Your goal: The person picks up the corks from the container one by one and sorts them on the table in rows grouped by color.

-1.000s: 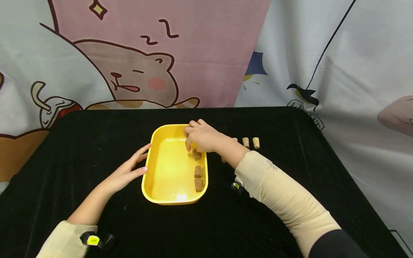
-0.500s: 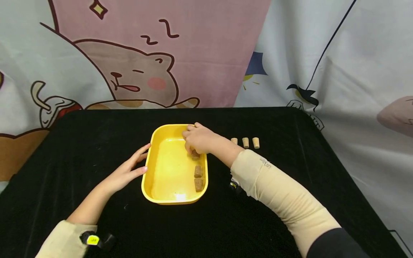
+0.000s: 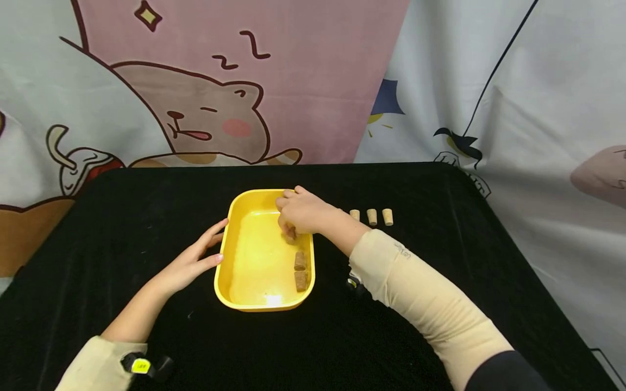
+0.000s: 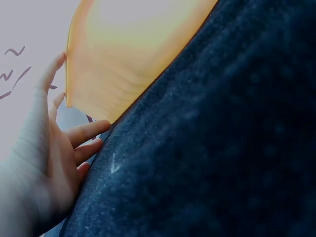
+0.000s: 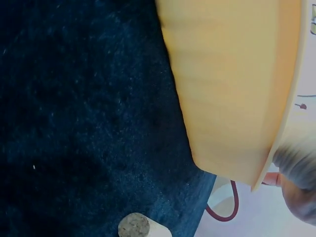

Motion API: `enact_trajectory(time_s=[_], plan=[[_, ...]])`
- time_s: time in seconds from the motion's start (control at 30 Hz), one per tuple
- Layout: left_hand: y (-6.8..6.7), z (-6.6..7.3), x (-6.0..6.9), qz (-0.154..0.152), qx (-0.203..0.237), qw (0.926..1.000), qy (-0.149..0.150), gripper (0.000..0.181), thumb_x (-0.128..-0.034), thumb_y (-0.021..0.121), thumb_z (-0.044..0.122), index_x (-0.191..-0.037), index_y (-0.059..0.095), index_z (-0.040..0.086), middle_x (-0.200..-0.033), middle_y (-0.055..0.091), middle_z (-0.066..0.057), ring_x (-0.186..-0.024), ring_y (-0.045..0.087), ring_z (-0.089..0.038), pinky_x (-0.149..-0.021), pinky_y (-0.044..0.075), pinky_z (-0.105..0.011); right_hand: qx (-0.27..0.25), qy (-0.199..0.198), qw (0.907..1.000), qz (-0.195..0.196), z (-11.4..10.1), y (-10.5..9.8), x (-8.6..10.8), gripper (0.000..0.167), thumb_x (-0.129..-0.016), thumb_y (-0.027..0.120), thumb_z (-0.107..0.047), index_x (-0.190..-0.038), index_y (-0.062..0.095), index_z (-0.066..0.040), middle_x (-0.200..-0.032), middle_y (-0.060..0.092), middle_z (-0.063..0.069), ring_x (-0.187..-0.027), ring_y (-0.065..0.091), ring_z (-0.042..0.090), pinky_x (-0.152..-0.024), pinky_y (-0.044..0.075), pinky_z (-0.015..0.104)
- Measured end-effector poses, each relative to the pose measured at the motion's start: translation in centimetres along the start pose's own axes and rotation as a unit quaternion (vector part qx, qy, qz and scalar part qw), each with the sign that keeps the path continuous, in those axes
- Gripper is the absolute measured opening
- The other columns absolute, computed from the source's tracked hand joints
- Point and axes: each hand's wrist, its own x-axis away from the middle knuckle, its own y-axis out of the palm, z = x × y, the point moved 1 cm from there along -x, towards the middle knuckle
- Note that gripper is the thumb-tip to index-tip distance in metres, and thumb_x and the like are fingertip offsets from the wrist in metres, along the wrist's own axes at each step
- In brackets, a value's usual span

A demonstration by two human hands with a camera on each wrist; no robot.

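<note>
A yellow plastic tray (image 3: 254, 260) lies on the black cloth, its long side pointing away from me. My left hand (image 3: 193, 259) rests fingertips and thumb against the tray's left wall, the fingers spread and mostly straight. Reaching over the right rim, my right hand (image 3: 304, 212) pinches a brown cork stopper (image 3: 290, 235) low inside the tray; the fingers partly cover it. Nearer to me, a cork stopper (image 3: 300, 260) and another cork stopper (image 3: 300, 281) lie in line along the right inner wall. The right wrist view shows mainly the tray's outer wall (image 5: 222, 89).
Right of the tray, pale cork stoppers (image 3: 372, 217) stand in a row on the black cloth (image 3: 440, 260), one partly behind the right wrist. One cork stopper (image 5: 134, 226) shows at the bottom of the right wrist view. A printed curtain (image 3: 318, 81) hangs behind the table.
My right hand has lowered into the tray and taken hold of the cork stopper, which has shifted slightly left. The left hand and the tray stay in place.
</note>
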Motion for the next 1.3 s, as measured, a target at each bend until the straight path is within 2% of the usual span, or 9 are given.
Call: enact_trajectory(time_s=[0.13, 0.23, 0.37, 0.47, 0.7, 0.97, 1.3], plan=[[0.0, -0.1, 0.0, 0.000, -0.001, 1.0000, 0.002, 0.066, -0.0993, 0.048, 0.016, -0.154, 0.014, 0.027, -0.152, 0.022, -0.024, -0.135, 0.025, -0.047, -0.095, 0.030, -0.071, -0.019, 0.004, 0.9994, 0.030, 0.3, 0.0, 0.3, 0.005, -0.081, 0.076, -0.035, -0.081, 0.073, -0.032, -0.091, 0.048, -0.007, -0.093, 0.038, 0.016, -0.079, 0.029, 0.030], [-0.1, -0.2, 0.0, 0.000, -0.001, 1.0000, 0.007, 0.066, -0.0992, 0.048, 0.015, -0.154, 0.013, 0.026, -0.152, 0.022, -0.024, -0.135, 0.024, -0.048, -0.095, 0.029, -0.071, -0.030, -0.006, 0.9968, 0.073, 0.4, 0.0, 0.6, 0.009, -0.083, 0.074, -0.037, -0.083, 0.073, -0.029, -0.089, 0.051, -0.008, -0.089, 0.041, 0.016, -0.077, 0.031, 0.029], [-0.1, -0.1, 0.0, -0.002, -0.002, 0.9999, 0.011, 0.066, -0.0993, 0.048, 0.014, -0.154, 0.013, 0.026, -0.152, 0.023, -0.024, -0.135, 0.024, -0.047, -0.095, 0.030, -0.070, -0.055, -0.022, 0.9894, 0.132, 0.6, -0.2, 1.1, 0.009, -0.085, 0.073, -0.033, -0.084, 0.074, -0.024, -0.087, 0.057, -0.008, -0.087, 0.044, 0.015, -0.075, 0.033, 0.029], [-0.1, 0.0, 0.0, -0.001, -0.002, 0.9999, 0.010, 0.066, -0.0994, 0.048, 0.015, -0.154, 0.013, 0.026, -0.152, 0.023, -0.025, -0.135, 0.025, -0.047, -0.095, 0.030, -0.070, -0.077, -0.029, 0.9832, 0.163, 0.6, -0.5, 1.6, 0.011, -0.085, 0.073, -0.033, -0.086, 0.074, -0.022, -0.087, 0.060, -0.008, -0.088, 0.047, 0.015, -0.075, 0.034, 0.029], [0.0, 0.0, 0.0, 0.000, -0.004, 1.0000, 0.003, 0.066, -0.0995, 0.048, 0.016, -0.154, 0.013, 0.025, -0.152, 0.023, -0.025, -0.134, 0.025, -0.048, -0.095, 0.031, -0.070, -0.114, -0.020, 0.9711, 0.209, 0.5, -0.8, 2.7, 0.010, -0.083, 0.076, -0.027, -0.091, 0.074, -0.020, -0.093, 0.067, -0.009, -0.098, 0.049, 0.014, -0.080, 0.036, 0.028], [0.0, 0.0, -0.1, 0.002, -0.004, 1.0000, 0.002, 0.066, -0.0994, 0.048, 0.015, -0.154, 0.014, 0.026, -0.151, 0.024, -0.025, -0.134, 0.026, -0.048, -0.095, 0.031, -0.070, -0.141, -0.002, 0.9527, 0.270, 0.1, -1.1, 4.3, 0.009, -0.084, 0.075, -0.021, -0.092, 0.074, -0.016, -0.090, 0.068, -0.008, -0.094, 0.050, 0.013, -0.080, 0.035, 0.029], [0.0, 0.0, -0.1, 0.002, -0.003, 1.0000, 0.007, 0.066, -0.0992, 0.048, 0.014, -0.154, 0.014, 0.025, -0.151, 0.025, -0.025, -0.134, 0.026, -0.048, -0.095, 0.030, -0.070, -0.180, 0.022, 0.9310, 0.317, -0.4, -0.5, 6.7, 0.016, -0.082, 0.078, -0.022, -0.095, 0.074, -0.014, -0.091, 0.068, -0.007, -0.093, 0.051, 0.013, -0.079, 0.036, 0.030]])
